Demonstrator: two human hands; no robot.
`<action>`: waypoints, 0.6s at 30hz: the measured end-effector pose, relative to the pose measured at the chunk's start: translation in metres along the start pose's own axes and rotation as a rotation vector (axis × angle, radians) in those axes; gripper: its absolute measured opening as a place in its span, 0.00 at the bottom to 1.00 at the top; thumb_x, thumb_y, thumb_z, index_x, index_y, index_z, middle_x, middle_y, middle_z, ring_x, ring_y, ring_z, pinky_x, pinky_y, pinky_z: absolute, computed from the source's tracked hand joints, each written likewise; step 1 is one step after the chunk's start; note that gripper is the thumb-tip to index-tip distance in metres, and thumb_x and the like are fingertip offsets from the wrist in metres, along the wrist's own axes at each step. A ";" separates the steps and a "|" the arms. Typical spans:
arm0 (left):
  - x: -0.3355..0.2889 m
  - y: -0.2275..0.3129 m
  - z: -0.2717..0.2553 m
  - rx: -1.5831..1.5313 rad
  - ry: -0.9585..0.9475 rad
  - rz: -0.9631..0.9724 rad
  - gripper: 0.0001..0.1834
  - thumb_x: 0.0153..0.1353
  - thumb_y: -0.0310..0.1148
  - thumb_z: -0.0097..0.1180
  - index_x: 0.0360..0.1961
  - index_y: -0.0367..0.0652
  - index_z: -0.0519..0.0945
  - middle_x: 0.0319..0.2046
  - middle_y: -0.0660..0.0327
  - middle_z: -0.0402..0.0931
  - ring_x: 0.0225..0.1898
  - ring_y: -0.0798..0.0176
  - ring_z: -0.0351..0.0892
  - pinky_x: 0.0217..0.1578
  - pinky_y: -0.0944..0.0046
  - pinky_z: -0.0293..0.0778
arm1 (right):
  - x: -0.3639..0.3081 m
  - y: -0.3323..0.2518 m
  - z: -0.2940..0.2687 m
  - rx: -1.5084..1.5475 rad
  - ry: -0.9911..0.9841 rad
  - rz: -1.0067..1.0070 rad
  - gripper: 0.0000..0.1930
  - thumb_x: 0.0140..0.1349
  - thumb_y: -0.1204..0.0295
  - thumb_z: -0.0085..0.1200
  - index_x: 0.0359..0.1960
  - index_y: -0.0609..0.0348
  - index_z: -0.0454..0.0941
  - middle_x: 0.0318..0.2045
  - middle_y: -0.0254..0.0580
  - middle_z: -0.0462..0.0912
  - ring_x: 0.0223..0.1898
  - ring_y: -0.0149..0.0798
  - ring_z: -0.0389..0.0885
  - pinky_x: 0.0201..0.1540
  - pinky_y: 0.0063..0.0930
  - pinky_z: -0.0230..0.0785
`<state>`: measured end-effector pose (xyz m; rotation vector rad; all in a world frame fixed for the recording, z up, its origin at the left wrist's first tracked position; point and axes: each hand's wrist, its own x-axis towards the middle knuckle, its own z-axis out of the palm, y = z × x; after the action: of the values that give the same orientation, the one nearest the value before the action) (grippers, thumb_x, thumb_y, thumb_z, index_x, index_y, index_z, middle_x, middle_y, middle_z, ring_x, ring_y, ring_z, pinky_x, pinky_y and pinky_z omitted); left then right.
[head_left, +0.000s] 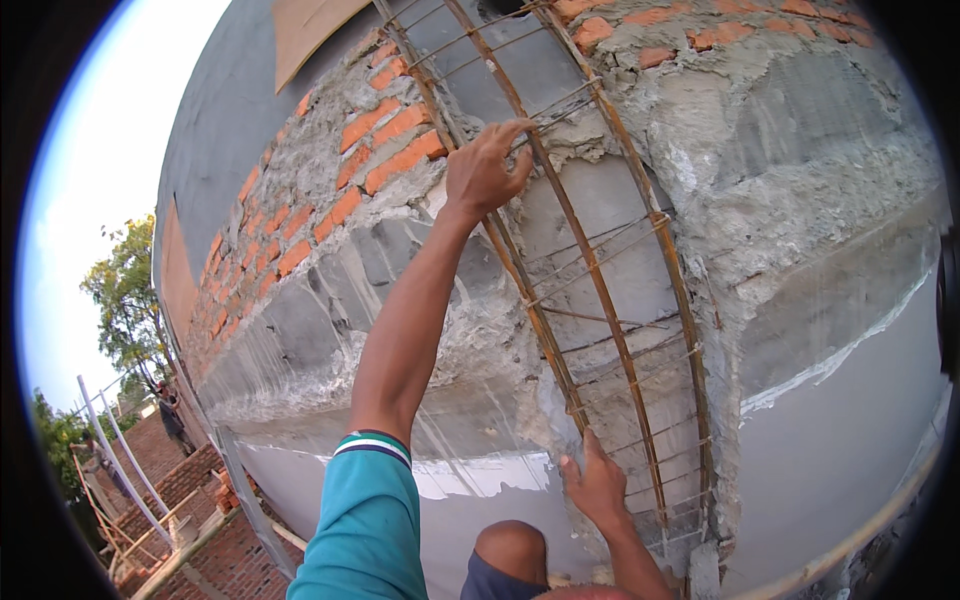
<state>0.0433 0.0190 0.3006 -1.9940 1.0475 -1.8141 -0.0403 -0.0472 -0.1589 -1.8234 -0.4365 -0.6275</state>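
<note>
A tall rebar cage (603,275) of rusty long bars and thin cross ties leans along a recess in the wall. My left hand (488,168) is raised on its upper part, lying over the left bar with fingers curled toward the middle bar. Lower down, my right hand (598,482) is closed at the left bar, its thumb and forefinger pointing up; its other fingers are mostly hidden. Behind the cage shows rough grey masonry (590,205).
Orange bricks (400,130) with rough mortar flank the cage on the upper left. A concrete ledge (330,300) juts out across the wall. My bent knee (510,553) is below. At lower left, far down, lie brick paving (235,560), poles (125,440) and a person (175,420).
</note>
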 end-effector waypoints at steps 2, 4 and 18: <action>0.000 0.000 0.001 0.008 0.008 -0.003 0.18 0.64 0.41 0.58 0.56 0.61 0.79 0.39 0.56 0.83 0.34 0.50 0.85 0.33 0.51 0.79 | -0.002 0.002 0.000 -0.008 0.002 -0.015 0.36 0.68 0.59 0.56 0.71 0.73 0.62 0.54 0.73 0.80 0.52 0.70 0.82 0.56 0.54 0.73; 0.000 0.000 0.000 0.006 0.003 -0.010 0.19 0.64 0.41 0.58 0.56 0.61 0.79 0.39 0.56 0.83 0.35 0.50 0.85 0.34 0.51 0.79 | -0.004 0.003 0.000 -0.009 0.002 -0.027 0.38 0.68 0.59 0.57 0.71 0.75 0.62 0.54 0.74 0.80 0.52 0.70 0.82 0.56 0.54 0.73; -0.002 -0.004 -0.001 -0.048 0.038 -0.024 0.20 0.65 0.43 0.59 0.57 0.60 0.79 0.34 0.55 0.84 0.33 0.49 0.86 0.32 0.50 0.79 | -0.004 -0.009 -0.004 -0.023 -0.006 0.019 0.41 0.63 0.55 0.64 0.68 0.76 0.66 0.52 0.75 0.81 0.52 0.69 0.83 0.54 0.51 0.75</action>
<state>0.0434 0.0230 0.3018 -2.0151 1.0929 -1.8625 -0.0488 -0.0476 -0.1536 -1.8501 -0.4167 -0.6168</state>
